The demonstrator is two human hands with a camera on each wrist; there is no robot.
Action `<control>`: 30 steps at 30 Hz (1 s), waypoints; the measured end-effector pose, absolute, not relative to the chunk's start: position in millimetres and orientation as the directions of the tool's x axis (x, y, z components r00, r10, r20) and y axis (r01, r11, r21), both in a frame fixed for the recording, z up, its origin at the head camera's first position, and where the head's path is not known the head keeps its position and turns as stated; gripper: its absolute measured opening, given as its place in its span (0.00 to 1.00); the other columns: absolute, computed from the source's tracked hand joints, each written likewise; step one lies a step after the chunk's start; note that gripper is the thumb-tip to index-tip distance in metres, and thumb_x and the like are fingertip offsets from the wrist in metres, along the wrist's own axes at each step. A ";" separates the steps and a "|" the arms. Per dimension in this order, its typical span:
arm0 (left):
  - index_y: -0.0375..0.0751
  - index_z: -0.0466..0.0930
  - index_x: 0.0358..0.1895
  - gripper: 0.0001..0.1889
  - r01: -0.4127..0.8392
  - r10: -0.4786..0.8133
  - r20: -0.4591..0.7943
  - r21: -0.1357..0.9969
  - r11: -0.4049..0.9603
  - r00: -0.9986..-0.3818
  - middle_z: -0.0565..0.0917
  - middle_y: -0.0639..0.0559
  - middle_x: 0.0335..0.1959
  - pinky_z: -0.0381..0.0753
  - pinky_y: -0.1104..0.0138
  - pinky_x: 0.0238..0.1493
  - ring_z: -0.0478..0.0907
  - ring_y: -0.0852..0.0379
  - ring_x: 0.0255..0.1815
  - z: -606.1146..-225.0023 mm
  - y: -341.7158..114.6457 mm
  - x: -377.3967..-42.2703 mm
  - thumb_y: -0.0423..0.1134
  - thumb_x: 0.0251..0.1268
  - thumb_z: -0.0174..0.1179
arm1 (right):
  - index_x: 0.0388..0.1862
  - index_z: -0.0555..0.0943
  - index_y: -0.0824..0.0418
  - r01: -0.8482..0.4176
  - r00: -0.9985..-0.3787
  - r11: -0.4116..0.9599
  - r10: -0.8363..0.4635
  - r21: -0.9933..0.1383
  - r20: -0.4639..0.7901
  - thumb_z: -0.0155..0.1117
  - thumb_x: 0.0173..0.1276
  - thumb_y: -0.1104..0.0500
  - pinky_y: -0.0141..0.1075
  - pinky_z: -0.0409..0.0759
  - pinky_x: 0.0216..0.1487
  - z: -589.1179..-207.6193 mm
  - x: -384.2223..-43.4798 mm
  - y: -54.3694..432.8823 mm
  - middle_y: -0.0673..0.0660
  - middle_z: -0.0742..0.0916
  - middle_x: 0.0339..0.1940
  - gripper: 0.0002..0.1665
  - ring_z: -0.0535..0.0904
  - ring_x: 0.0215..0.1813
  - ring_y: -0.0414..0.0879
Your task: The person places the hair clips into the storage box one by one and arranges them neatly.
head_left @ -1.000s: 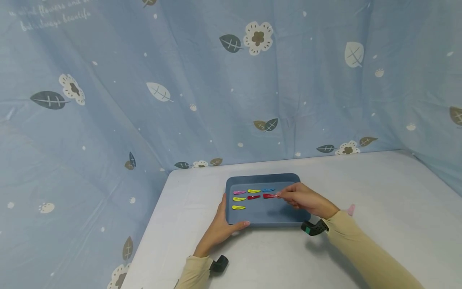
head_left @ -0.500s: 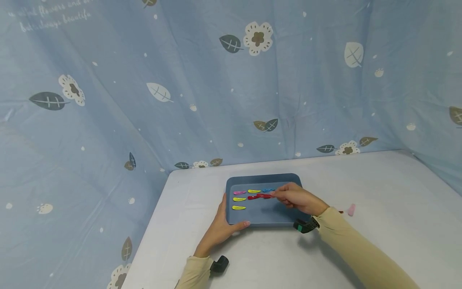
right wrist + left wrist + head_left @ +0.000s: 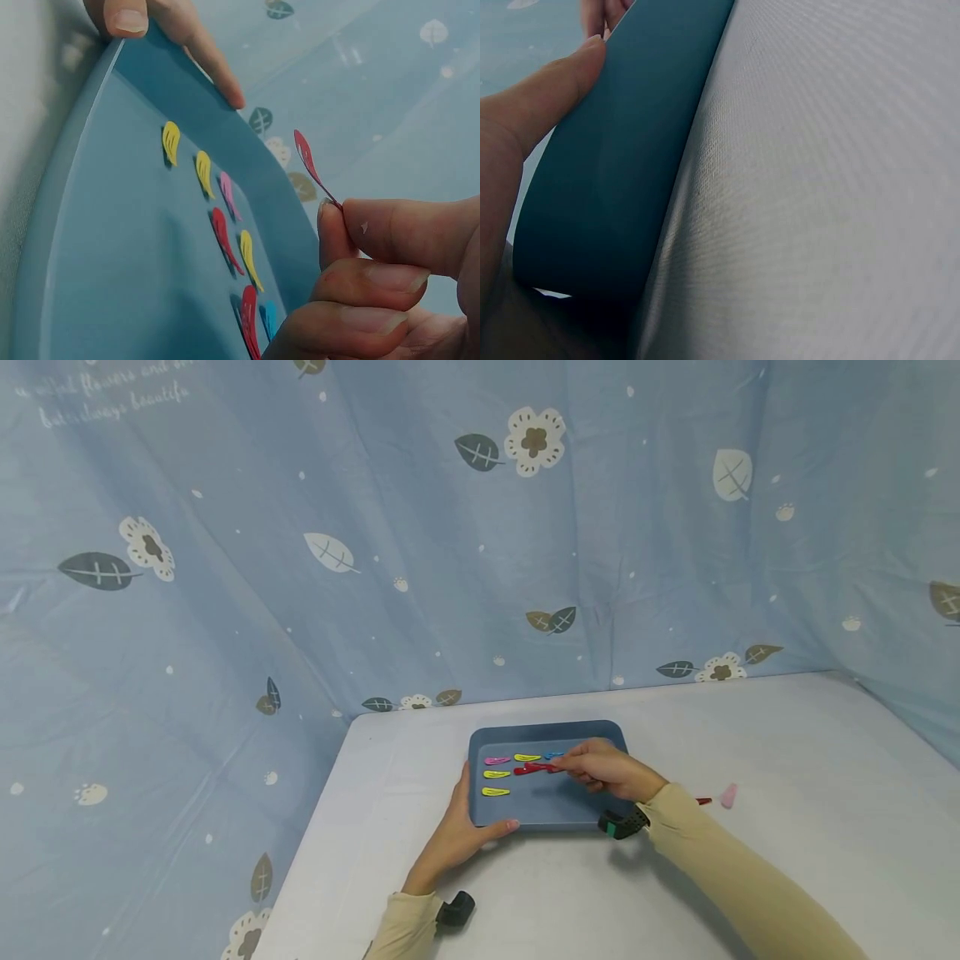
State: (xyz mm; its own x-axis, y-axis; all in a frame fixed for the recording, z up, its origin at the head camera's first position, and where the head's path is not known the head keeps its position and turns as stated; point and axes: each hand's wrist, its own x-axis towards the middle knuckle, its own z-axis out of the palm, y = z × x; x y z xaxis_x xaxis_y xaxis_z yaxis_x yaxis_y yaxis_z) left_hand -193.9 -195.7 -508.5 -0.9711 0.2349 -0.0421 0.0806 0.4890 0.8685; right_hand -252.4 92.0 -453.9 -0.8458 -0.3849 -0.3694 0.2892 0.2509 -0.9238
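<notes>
My left hand (image 3: 452, 839) holds the blue-grey tray (image 3: 540, 807) by its front left corner, thumb along the front wall and fingers along the left side. Above the tray, my right hand (image 3: 603, 768) pinches a red snap hair clip (image 3: 305, 154) between thumb and index finger, its broad end pointing away. Lying in the tray are a pink hair clip (image 3: 497, 761), several yellow hair clips (image 3: 496, 792), a blue hair clip (image 3: 269, 319) and two red hair clips (image 3: 223, 236). The held clip partly covers the red ones in the head view.
On the white-covered table, right of the tray, lie a pink hair clip (image 3: 729, 796) and a red hair clip (image 3: 703, 801) partly hidden by the right sleeve. A blue patterned curtain (image 3: 420, 635) stands behind and to the left.
My right hand has moved left over the tray, carrying the red hair clip off above the red ones lying there. My left hand stays on the tray corner.
</notes>
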 end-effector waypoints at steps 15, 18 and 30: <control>0.47 0.31 0.86 0.70 0.081 0.236 -0.044 0.867 0.492 -0.971 0.42 0.46 0.88 0.53 0.35 0.80 0.47 0.41 0.87 -509.3 -196.5 -194.7 0.62 0.52 0.77 | 0.36 0.83 0.68 0.301 -0.832 0.284 -0.388 -0.910 -0.396 0.67 0.74 0.54 0.31 0.53 0.23 -460.6 -260.8 80.6 0.45 0.64 0.14 0.16 0.54 0.19 0.40; 0.47 0.31 0.86 0.70 0.081 0.237 -0.044 0.868 0.491 -0.970 0.42 0.46 0.88 0.54 0.35 0.81 0.48 0.41 0.87 -508.8 -196.4 -194.5 0.62 0.52 0.77 | 0.37 0.85 0.67 0.308 -0.835 0.306 -0.368 -0.901 -0.410 0.67 0.74 0.53 0.31 0.52 0.21 -461.4 -261.8 78.0 0.45 0.63 0.13 0.17 0.53 0.18 0.40; 0.47 0.30 0.86 0.70 0.085 0.248 -0.038 0.880 0.467 -0.968 0.41 0.46 0.88 0.52 0.36 0.81 0.45 0.41 0.87 -508.7 -196.1 -194.9 0.61 0.53 0.77 | 0.37 0.87 0.66 0.298 -0.845 0.343 -0.339 -0.891 -0.413 0.65 0.75 0.53 0.31 0.52 0.20 -467.0 -266.7 71.6 0.46 0.64 0.12 0.16 0.52 0.18 0.39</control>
